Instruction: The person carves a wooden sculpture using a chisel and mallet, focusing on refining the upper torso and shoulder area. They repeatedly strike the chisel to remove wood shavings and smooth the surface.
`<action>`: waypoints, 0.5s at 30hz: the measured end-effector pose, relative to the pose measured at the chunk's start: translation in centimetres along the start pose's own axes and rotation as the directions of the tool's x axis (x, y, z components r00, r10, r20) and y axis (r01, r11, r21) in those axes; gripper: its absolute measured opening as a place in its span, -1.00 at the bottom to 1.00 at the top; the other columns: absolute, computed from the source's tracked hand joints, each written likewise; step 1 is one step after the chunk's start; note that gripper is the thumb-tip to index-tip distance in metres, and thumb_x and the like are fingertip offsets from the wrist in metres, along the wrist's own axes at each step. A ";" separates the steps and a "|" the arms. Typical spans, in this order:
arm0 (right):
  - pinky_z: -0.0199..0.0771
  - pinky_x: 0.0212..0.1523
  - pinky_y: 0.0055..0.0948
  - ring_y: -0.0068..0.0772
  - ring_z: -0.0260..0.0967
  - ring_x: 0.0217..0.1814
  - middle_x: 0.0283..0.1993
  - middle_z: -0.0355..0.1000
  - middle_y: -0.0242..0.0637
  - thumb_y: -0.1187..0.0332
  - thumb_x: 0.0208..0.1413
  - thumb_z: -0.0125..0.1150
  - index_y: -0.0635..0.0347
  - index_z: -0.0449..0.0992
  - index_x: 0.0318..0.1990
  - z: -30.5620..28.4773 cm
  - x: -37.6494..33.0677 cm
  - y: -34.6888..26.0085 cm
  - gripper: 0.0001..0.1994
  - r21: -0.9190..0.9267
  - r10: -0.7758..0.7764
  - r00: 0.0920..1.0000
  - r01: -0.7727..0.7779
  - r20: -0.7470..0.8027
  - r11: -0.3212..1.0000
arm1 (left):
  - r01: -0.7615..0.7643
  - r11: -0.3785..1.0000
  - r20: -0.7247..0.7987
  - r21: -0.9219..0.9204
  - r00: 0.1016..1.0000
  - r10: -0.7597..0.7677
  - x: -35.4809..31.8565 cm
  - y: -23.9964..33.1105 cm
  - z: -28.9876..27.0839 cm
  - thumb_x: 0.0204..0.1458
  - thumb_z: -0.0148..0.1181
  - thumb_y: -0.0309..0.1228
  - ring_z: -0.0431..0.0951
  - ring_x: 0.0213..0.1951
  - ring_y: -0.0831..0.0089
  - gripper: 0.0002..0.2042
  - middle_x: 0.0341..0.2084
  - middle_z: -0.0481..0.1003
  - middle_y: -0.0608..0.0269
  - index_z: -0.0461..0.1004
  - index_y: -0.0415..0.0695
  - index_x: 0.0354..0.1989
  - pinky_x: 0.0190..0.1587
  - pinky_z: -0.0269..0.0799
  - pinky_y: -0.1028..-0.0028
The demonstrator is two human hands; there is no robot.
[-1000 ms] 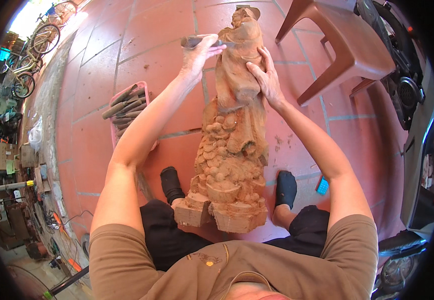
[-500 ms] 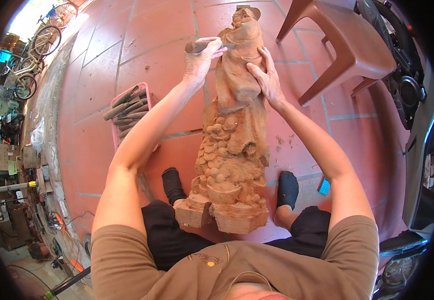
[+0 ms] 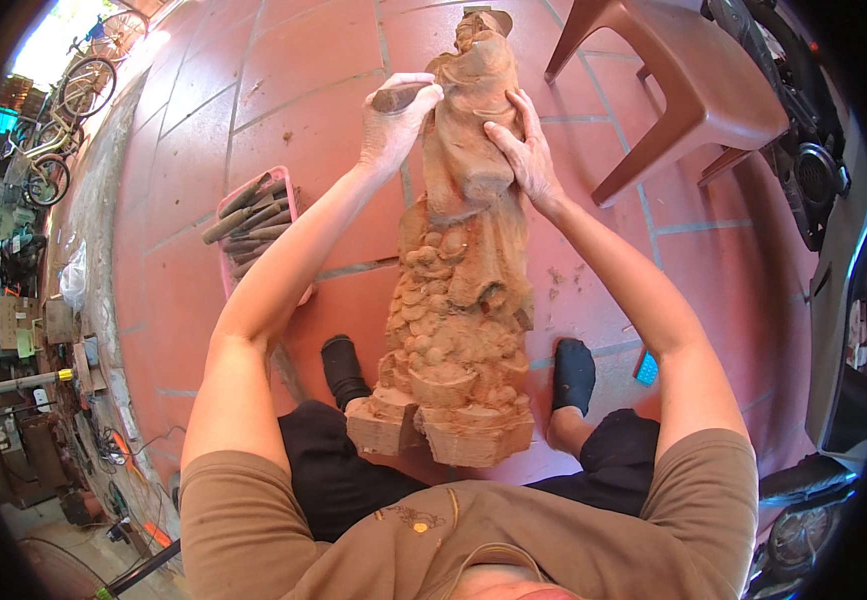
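Observation:
A carved wooden statue (image 3: 464, 310) of a robed figure in a brimmed hat lies lengthwise on the floor between my feet. Its head points away from me and its blocky base is nearest. At the upper left side of the figure, my left hand (image 3: 392, 130) is closed around the wooden handle of a carving chisel (image 3: 394, 99). The blade cannot be made out clearly beside the fingers. My right hand (image 3: 529, 160) rests on the figure's right side, holding no tool, fingers stretched along the wood and thumb apart on the robe.
Left of the statue, a pink basket (image 3: 225, 265) holds several wooden-handled tools (image 3: 254, 220). A brown plastic chair (image 3: 679, 85) stands at the upper right, near a motorbike (image 3: 819, 180). Bicycles (image 3: 84, 90) and workshop clutter line the left. Wood crumbs dot the red tiles (image 3: 344, 160).
My left hand has drawn slightly left with the chisel, its fingers now more curled. Less of the blade shows over the figure. My right hand keeps its place on the wood.

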State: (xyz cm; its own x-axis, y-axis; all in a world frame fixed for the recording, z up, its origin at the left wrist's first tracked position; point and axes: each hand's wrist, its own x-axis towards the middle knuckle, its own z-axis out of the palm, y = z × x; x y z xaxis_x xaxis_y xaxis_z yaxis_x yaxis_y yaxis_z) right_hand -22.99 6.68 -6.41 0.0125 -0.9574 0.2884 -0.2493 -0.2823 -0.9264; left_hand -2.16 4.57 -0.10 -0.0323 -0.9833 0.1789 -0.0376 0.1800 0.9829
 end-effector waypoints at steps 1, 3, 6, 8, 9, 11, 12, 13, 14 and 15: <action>-0.01 0.52 -0.20 0.03 -0.08 0.60 0.58 -0.10 0.06 -0.04 0.14 0.30 0.19 0.18 0.42 0.0 0.0 0.0 -0.21 0.001 0.000 1.000 0.000 0.000 1.000 | 0.002 1.000 0.041 0.000 0.999 -0.002 -0.3 0.3 -0.4 0.22 0.23 -0.43 0.65 -0.05 0.32 -0.73 -0.15 0.60 0.07 0.49 -0.35 0.00 0.08 0.55 0.40; -0.01 0.52 -0.20 0.03 -0.09 0.60 0.58 -0.10 0.06 -0.04 0.14 0.30 0.19 0.18 0.42 0.1 0.0 0.0 -0.21 0.006 0.001 1.000 -0.001 0.001 1.000 | 0.028 0.999 0.043 -0.035 0.999 -0.027 0.0 0.7 -1.1 0.22 0.22 -0.44 0.65 -0.05 0.32 -0.74 -0.15 0.60 0.07 0.49 -0.36 -0.01 0.08 0.55 0.41; -0.02 0.52 -0.20 0.03 -0.09 0.60 0.58 -0.10 0.07 -0.04 0.14 0.30 0.20 0.18 0.42 0.2 0.2 0.2 -0.20 0.017 -0.002 1.000 0.002 0.002 1.000 | -0.001 0.993 0.006 -0.118 1.000 0.002 0.8 0.6 -1.0 0.22 0.22 -0.45 0.66 -0.06 0.32 -0.76 -0.15 0.60 0.06 0.50 -0.37 -0.03 0.08 0.56 0.41; -0.02 0.52 -0.19 0.03 -0.09 0.60 0.57 -0.10 0.07 -0.04 0.14 0.30 0.21 0.18 0.42 0.3 0.4 0.5 -0.20 0.023 -0.011 1.000 0.011 -0.003 1.000 | -0.031 0.992 -0.030 -0.122 0.999 0.028 0.8 0.3 -0.4 0.22 0.22 -0.46 0.66 -0.06 0.33 -0.77 -0.16 0.61 0.07 0.51 -0.36 -0.04 0.07 0.56 0.42; -0.02 0.52 -0.19 0.03 -0.09 0.60 0.57 -0.10 0.07 -0.04 0.14 0.30 0.20 0.18 0.42 0.3 0.3 0.3 -0.20 0.019 -0.004 1.000 0.004 0.000 1.000 | -0.037 0.995 -0.045 -0.097 0.998 0.033 0.6 0.0 0.0 0.21 0.23 -0.46 0.66 -0.06 0.35 -0.77 -0.16 0.61 0.08 0.52 -0.34 -0.04 0.07 0.56 0.43; -0.01 0.52 -0.19 0.04 -0.09 0.60 0.57 -0.10 0.08 -0.04 0.14 0.30 0.20 0.18 0.42 0.5 0.2 -0.3 -0.21 0.013 0.008 1.000 -0.008 0.007 1.000 | -0.076 0.997 -0.055 -0.022 0.996 0.074 0.1 -0.4 0.2 0.20 0.25 -0.47 0.66 -0.06 0.39 -0.79 -0.17 0.62 0.12 0.53 -0.32 -0.06 0.06 0.55 0.46; -0.01 0.52 -0.19 0.04 -0.08 0.60 0.57 -0.10 0.08 -0.04 0.14 0.30 0.20 0.18 0.42 0.3 0.1 -0.1 -0.21 0.012 0.007 1.000 -0.007 0.004 1.000 | -0.106 0.994 -0.039 0.027 0.994 0.107 -0.6 -0.3 0.4 0.20 0.26 -0.47 0.65 -0.06 0.42 -0.80 -0.17 0.63 0.14 0.54 -0.30 -0.06 0.06 0.54 0.48; -0.01 0.52 -0.19 0.04 -0.08 0.60 0.57 -0.10 0.08 -0.04 0.14 0.30 0.20 0.18 0.42 0.2 0.1 0.1 -0.21 0.012 0.005 1.000 -0.005 0.002 1.000 | -0.137 0.988 -0.022 0.076 0.990 0.139 -1.3 -0.2 0.5 0.19 0.27 -0.47 0.65 -0.06 0.44 -0.80 -0.18 0.64 0.16 0.55 -0.28 -0.07 0.06 0.54 0.49; 0.00 0.52 -0.20 0.04 -0.08 0.60 0.57 -0.10 0.08 -0.03 0.14 0.30 0.20 0.18 0.42 0.1 0.0 0.3 -0.21 0.012 0.003 1.000 -0.003 -0.001 1.000 | -0.085 0.979 0.007 0.187 0.996 0.085 -1.6 0.1 0.6 0.18 0.29 -0.48 0.64 -0.06 0.52 -0.82 -0.19 0.65 0.22 0.57 -0.25 -0.08 0.05 0.52 0.53; 0.00 0.52 -0.20 0.04 -0.08 0.60 0.57 -0.10 0.09 -0.03 0.14 0.30 0.20 0.18 0.42 0.2 0.1 0.3 -0.21 0.010 0.004 1.000 -0.004 -0.003 1.000 | -0.121 0.973 0.050 0.195 0.992 0.113 -1.5 0.1 0.5 0.18 0.29 -0.48 0.64 -0.06 0.52 -0.82 -0.19 0.65 0.23 0.58 -0.25 -0.08 0.04 0.52 0.54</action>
State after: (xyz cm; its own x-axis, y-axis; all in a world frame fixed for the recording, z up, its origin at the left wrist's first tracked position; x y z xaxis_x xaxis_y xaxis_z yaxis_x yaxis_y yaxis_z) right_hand -22.90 6.51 -6.72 0.0082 -0.9585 0.2851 -0.2397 -0.2787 -0.9300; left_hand -2.59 6.09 -0.30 -0.0865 -0.9542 0.2865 -0.2279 0.2989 0.9267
